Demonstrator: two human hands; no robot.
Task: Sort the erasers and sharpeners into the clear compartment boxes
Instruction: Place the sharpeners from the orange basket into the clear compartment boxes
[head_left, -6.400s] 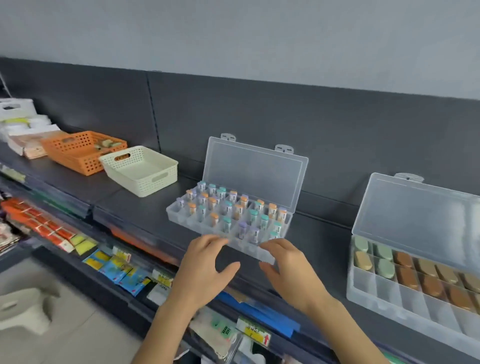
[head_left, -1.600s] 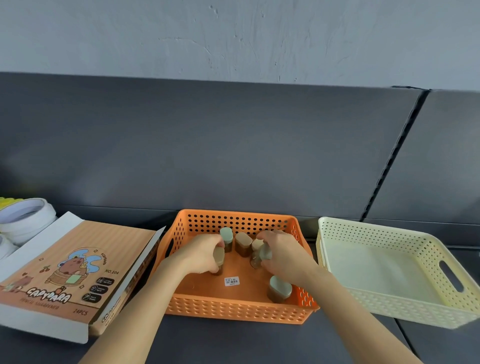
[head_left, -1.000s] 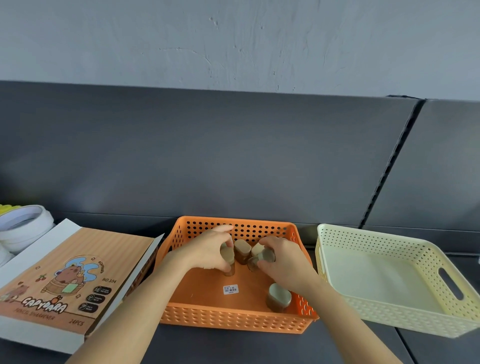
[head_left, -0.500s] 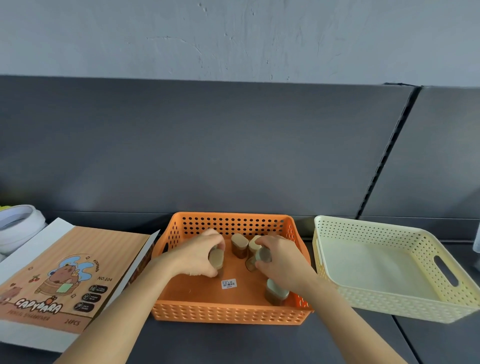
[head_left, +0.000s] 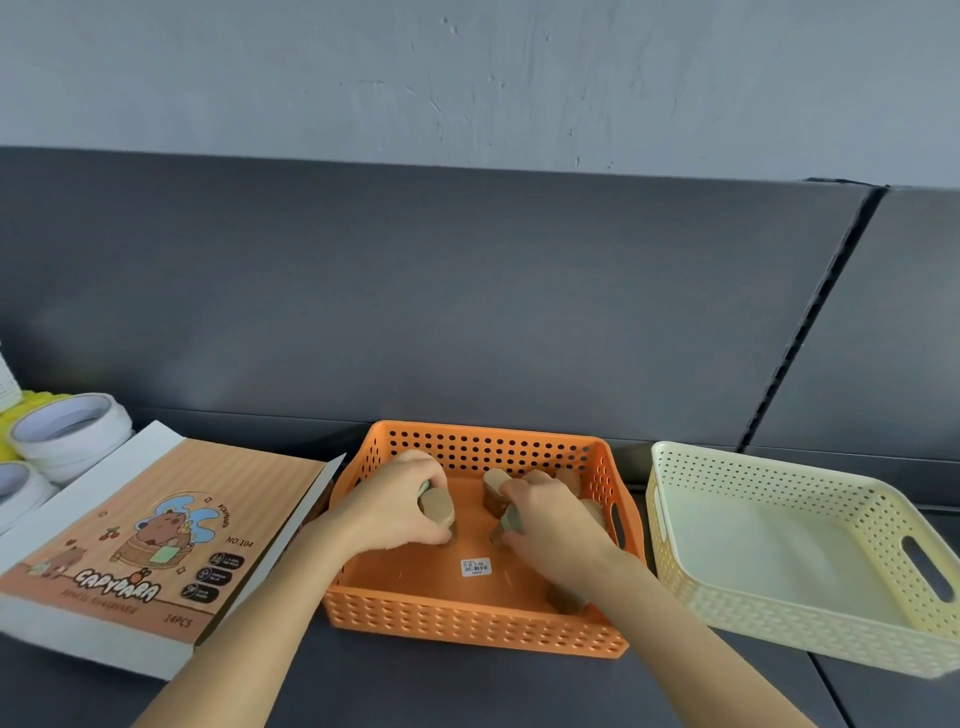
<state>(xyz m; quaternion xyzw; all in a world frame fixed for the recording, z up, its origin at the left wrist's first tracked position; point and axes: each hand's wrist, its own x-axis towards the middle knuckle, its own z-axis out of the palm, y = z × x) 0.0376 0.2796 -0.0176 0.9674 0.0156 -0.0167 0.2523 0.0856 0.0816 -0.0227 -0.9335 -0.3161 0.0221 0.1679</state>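
Left hand (head_left: 395, 506), right hand (head_left: 558, 527) round sharpeners (head_left: 436, 512); orange basket (head_left: 467, 621) walls close

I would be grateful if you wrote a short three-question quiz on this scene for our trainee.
1. True or false: the cream basket holds the capybara box.
2. The left hand and right hand each grip a sharpener inside: A) orange basket B) cream basket C) capybara box.
3. Fill in: the capybara box lies to the ___ of the orange basket.
Key: 1 false; 2 A; 3 left.
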